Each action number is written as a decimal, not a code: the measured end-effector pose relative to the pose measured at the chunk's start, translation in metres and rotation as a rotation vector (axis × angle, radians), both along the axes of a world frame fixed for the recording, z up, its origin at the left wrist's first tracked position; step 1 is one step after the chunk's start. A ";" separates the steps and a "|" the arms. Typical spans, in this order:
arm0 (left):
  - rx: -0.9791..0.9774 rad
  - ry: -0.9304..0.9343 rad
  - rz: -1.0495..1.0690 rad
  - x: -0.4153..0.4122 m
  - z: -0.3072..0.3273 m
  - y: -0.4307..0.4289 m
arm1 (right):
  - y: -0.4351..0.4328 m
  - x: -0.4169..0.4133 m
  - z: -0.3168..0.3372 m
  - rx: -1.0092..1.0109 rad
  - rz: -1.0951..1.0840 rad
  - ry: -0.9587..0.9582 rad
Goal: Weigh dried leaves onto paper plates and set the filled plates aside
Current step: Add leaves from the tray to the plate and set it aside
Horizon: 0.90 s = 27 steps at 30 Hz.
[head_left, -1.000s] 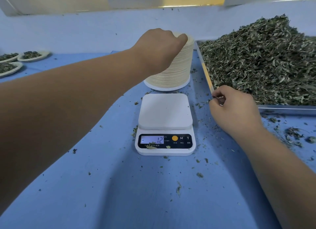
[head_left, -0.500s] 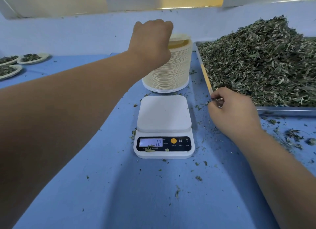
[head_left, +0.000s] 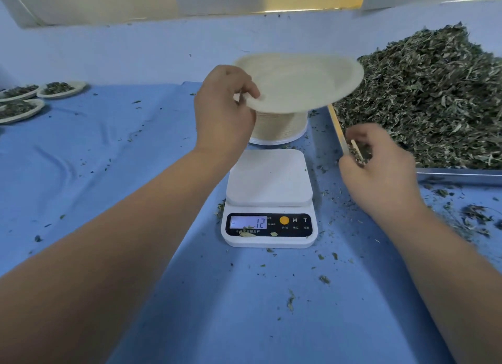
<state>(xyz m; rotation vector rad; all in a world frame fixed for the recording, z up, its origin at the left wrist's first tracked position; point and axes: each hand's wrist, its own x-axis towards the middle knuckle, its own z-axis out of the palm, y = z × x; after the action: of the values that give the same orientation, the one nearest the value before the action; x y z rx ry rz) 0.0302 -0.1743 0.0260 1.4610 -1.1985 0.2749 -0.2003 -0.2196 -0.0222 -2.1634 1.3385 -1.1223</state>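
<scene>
My left hand (head_left: 224, 113) pinches the near-left rim of an empty paper plate (head_left: 301, 82), held in the air above the stack of paper plates (head_left: 279, 127). In front of the stack a white kitchen scale (head_left: 269, 197) has a bare platform and reads -12. My right hand (head_left: 377, 168) hovers at the near-left corner of the metal tray (head_left: 459, 172), its fingers curled around a small pinch of dried leaves. A big heap of dried leaves (head_left: 429, 91) fills that tray.
Three filled paper plates (head_left: 32, 97) lie at the far left on the blue table cloth (head_left: 108, 173). Loose leaf crumbs are scattered around the scale and in front of the tray. A pale blue wall closes the back.
My left hand has lifted one plate off the stack and raised it toward me. My right hand has shifted slightly up at the tray corner.
</scene>
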 end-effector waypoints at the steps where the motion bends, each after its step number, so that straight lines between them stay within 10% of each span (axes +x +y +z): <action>1: -0.016 0.015 -0.023 -0.001 -0.005 0.008 | 0.001 0.001 0.000 -0.018 0.019 -0.089; 8: 0.088 0.039 -0.086 0.010 -0.043 0.050 | 0.010 0.011 -0.009 -0.040 0.216 -0.344; 15: 0.177 0.449 -0.174 0.026 -0.055 0.064 | 0.007 0.012 -0.019 -0.048 0.210 -0.016; 27: 0.310 0.542 -0.120 0.040 -0.070 0.060 | 0.006 0.012 -0.018 -0.019 0.212 0.137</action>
<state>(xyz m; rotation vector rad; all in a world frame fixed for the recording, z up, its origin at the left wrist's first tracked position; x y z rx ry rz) 0.0697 -0.1147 -0.0437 1.5842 -0.8988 -0.3877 -0.1881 -0.2135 -0.0401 -2.3675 1.1221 -0.9238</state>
